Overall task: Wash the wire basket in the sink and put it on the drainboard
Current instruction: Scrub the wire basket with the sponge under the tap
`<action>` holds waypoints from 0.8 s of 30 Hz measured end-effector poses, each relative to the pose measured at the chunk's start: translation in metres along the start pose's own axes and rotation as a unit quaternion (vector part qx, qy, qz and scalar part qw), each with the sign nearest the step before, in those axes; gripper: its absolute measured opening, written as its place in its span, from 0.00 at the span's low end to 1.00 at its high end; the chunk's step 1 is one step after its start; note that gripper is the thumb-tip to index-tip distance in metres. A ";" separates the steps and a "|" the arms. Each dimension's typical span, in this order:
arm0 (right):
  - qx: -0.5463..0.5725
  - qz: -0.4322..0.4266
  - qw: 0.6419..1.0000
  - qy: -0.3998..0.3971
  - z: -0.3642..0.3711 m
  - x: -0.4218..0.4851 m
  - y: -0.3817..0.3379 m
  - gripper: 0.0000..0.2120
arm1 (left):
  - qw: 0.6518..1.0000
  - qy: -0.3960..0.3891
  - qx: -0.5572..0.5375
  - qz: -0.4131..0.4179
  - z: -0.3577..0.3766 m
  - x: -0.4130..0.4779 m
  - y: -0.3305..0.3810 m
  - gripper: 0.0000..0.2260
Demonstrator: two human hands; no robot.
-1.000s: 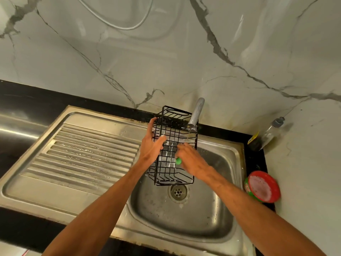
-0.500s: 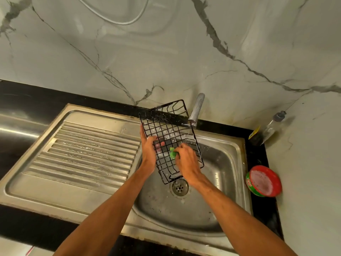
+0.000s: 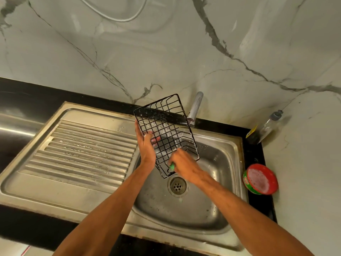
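Nearest, two bare forearms reach in from the bottom edge over a dark counter (image 3: pixel 27 224) and the front lip of a stainless steel sink (image 3: pixel 184 215). Basin rounded, dull and water-spotted, with a round perforated drain (image 3: pixel 177 185) at its floor.

Right hand (image 3: pixel 184 167) curled closed around a small green scrubber (image 3: pixel 172 166), only a sliver of it visible, pressed against the lower end of the basket. Left hand (image 3: pixel 146 146) grips the basket's left rim, thumb over the front, fingertips showing through the grid.

Black wire basket (image 3: pixel 166 133): rectangular, thin coated wire in a square grid, held tilted above the basin, lower corner just above the drain, upper end near the tap. Foam and droplets cling to the wires.

Left of the basin, the ribbed steel drainboard (image 3: pixel 83 150), wet streaks along the ridges.

Right of the sink, a round red-and-green tub (image 3: pixel 261 179) with sudsy contents. Behind it, a clear plastic bottle (image 3: pixel 265 127) with a grey cap leans in the corner.

Farther back, a chrome tap (image 3: pixel 194 109), then a glossy grey-veined marble wall (image 3: pixel 166 52).
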State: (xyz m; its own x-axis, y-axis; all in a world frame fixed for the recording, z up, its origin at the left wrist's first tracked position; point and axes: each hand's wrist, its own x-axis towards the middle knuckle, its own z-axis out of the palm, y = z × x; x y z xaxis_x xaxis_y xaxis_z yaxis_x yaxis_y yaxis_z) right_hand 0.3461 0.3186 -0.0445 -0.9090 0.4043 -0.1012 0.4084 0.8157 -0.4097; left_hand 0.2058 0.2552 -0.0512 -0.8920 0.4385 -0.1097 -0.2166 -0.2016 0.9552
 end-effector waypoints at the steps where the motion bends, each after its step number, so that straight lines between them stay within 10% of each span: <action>1: 0.016 -0.021 0.999 -0.026 0.004 -0.001 -0.003 0.10 | 1.000 -0.003 0.005 0.007 0.001 0.000 -0.001 0.31; 12: 0.112 0.018 0.993 0.009 0.001 0.020 -0.012 0.10 | 1.000 -0.007 0.015 0.017 0.008 0.006 0.000 0.31; 19: 0.068 -0.033 0.995 -0.063 -0.015 0.005 -0.010 0.09 | 1.000 -0.014 -0.011 0.022 0.001 0.003 0.002 0.35; 24: -0.059 0.046 0.997 0.023 -0.024 -0.012 0.025 0.12 | 1.000 -0.001 0.005 0.030 -0.008 0.007 0.002 0.34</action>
State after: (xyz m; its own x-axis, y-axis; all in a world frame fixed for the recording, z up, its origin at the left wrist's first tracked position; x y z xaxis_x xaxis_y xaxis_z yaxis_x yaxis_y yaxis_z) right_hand 0.3693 0.3438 -0.0312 -0.8636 0.4962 -0.0898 0.4992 0.8161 -0.2912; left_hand 0.1961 0.2509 -0.0523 -0.9026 0.4274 -0.0510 -0.1580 -0.2186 0.9629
